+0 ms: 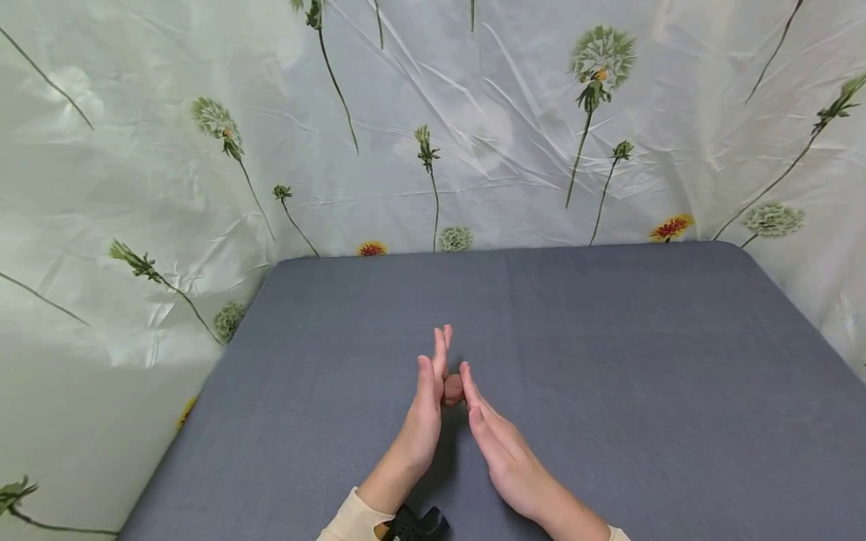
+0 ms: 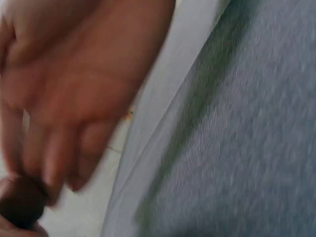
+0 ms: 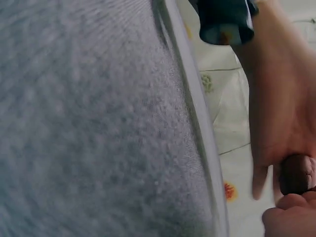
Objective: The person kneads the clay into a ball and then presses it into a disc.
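A small reddish-brown clay ball (image 1: 453,391) sits between my two hands, low in the middle of the head view. On its left, my left hand (image 1: 425,421) stands on edge with straight fingers against it. My right hand (image 1: 504,454) slants in from the other side, its straight fingers touching the ball. The left wrist view has the right palm (image 2: 74,94) blurred, with the ball (image 2: 22,202) by its fingertips. From the right wrist, the creased ball (image 3: 295,174) overlaps the left hand (image 3: 281,108) near its fingers.
A grey cloth-covered table (image 1: 643,361) spreads under and around the hands. Behind it and to the left hangs a pale curtain (image 1: 379,173) printed with dandelions. A black device (image 1: 419,524) is strapped to the left wrist, below a cream sleeve (image 1: 355,518).
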Demonstrator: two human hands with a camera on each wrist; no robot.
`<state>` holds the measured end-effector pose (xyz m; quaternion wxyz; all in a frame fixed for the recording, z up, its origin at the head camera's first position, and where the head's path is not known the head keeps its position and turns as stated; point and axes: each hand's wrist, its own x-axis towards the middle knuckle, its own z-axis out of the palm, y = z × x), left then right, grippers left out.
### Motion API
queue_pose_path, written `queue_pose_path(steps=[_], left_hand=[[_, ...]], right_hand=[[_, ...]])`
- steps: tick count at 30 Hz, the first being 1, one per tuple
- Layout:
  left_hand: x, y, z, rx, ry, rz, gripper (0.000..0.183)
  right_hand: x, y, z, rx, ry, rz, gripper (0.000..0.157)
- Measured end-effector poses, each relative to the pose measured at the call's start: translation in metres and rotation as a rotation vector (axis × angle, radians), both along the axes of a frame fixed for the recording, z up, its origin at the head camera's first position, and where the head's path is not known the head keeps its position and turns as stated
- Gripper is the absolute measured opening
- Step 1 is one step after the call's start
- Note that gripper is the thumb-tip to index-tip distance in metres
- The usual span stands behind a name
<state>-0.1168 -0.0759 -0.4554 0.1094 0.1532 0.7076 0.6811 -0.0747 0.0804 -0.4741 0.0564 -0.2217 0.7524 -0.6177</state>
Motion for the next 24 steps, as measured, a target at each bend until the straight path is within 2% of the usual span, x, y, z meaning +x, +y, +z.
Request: queue_pose_path(steps=[2, 5, 8, 10, 13, 15, 20, 22, 24], left_hand=[[-0.003, 0.000, -0.001, -0.013, -0.041, -0.004, 0.073], [-0.003, 0.004, -0.004, -0.032, -0.078, -0.056, 0.073], [0.002, 0.010, -0.003, -0.051, -0.063, -0.123, 0.073], [0.007, 0.013, -0.002, -0.074, -0.036, -0.164, 0.071], [0.012, 0.013, 0.000, -0.090, 0.009, -0.185, 0.071], [0.011, 0.012, 0.003, -0.077, 0.038, -0.158, 0.072], [-0.001, 0.000, 0.007, -0.014, 0.075, 0.001, 0.075], [-0.006, -0.004, 0.007, -0.010, 0.051, 0.045, 0.075], [-0.008, -0.005, 0.006, -0.022, 0.005, 0.058, 0.076]], right_hand=[[0.001, 0.000, 0.002, -0.009, 0.065, -0.014, 0.053], [-0.002, 0.003, 0.006, -0.030, 0.131, -0.041, 0.052], [-0.009, 0.009, 0.011, -0.039, 0.084, -0.077, 0.053], [-0.014, 0.011, 0.013, -0.038, 0.018, -0.098, 0.054], [-0.016, 0.012, 0.015, -0.023, -0.064, -0.119, 0.056], [-0.015, 0.010, 0.014, -0.015, -0.102, -0.098, 0.057], [-0.007, -0.001, 0.011, 0.015, -0.144, 0.017, 0.058], [-0.003, -0.003, 0.010, 0.014, -0.122, 0.046, 0.057], [-0.001, -0.004, 0.009, -0.001, -0.066, 0.043, 0.055]])
